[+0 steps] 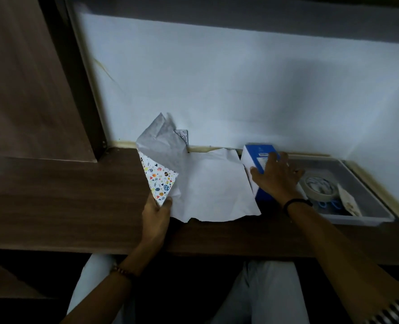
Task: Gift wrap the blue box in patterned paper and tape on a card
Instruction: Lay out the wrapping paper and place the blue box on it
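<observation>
Blue box point(257, 152) sits gripped by the right hand point(278, 177); the left hand point(156, 212) pinches the folded left corner of the patterned paper point(207, 183).

The worktop point(65, 202) lies bare left of the paper point(212, 185) and along its front edge. The wall point(217, 90) stands close behind, and the paper's left corner stands folded up. On the right, the box point(256, 160) stands between paper and tray point(366, 183), which a tape roll point(320, 185), scissors point(329, 204) and a card point(350, 202) crowd.
</observation>
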`<state>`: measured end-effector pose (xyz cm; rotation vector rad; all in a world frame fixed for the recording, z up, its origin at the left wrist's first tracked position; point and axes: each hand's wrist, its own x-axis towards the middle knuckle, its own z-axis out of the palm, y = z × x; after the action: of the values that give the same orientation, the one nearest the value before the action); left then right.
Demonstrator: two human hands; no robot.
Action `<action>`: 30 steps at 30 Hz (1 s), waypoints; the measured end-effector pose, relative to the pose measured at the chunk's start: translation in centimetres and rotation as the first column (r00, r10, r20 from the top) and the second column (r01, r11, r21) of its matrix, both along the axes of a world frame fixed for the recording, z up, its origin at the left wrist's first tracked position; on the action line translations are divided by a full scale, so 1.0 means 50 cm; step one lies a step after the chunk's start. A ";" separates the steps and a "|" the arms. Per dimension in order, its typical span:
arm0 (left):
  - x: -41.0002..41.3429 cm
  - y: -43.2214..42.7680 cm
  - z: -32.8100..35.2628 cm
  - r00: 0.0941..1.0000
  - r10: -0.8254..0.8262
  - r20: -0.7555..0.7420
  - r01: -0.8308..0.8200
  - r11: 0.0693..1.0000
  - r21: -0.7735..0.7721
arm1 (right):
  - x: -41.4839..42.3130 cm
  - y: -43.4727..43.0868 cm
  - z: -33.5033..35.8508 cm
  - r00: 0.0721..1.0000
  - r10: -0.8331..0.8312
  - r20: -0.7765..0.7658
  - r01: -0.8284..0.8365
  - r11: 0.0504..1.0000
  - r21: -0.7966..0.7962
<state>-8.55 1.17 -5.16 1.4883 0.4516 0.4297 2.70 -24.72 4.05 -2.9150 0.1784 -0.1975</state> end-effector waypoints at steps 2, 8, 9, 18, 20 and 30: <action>-0.001 -0.004 -0.002 1.000 -0.002 0.001 0.002 1.000 0.006 | 0.000 -0.009 0.003 1.000 0.010 -0.004 -0.010 0.999 0.042; -0.007 -0.013 0.002 0.999 0.013 -0.030 -0.013 1.000 0.028 | -0.016 -0.025 0.025 0.994 0.042 0.102 -0.052 0.994 0.092; -0.009 -0.015 0.003 0.999 0.011 -0.038 -0.010 0.999 0.036 | -0.019 -0.027 0.031 0.989 0.046 0.138 -0.058 0.995 0.086; -0.009 -0.054 0.014 0.990 0.008 -0.144 0.002 0.998 0.069 | -0.027 -0.018 0.106 0.935 0.126 0.332 -0.128 0.992 -0.016; -0.009 -0.065 0.017 0.987 0.004 -0.163 0.010 0.996 0.085 | -0.028 -0.008 0.119 0.916 0.153 0.371 -0.144 0.988 -0.052; -0.017 -0.076 0.025 0.984 -0.019 -0.177 0.060 0.972 0.228 | -0.046 0.025 0.164 0.854 0.227 0.469 -0.144 0.968 -0.206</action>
<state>-9.39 -2.65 -3.92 1.7683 0.5219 0.3300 0.41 -23.44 12.26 -2.8975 -0.2140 -0.9456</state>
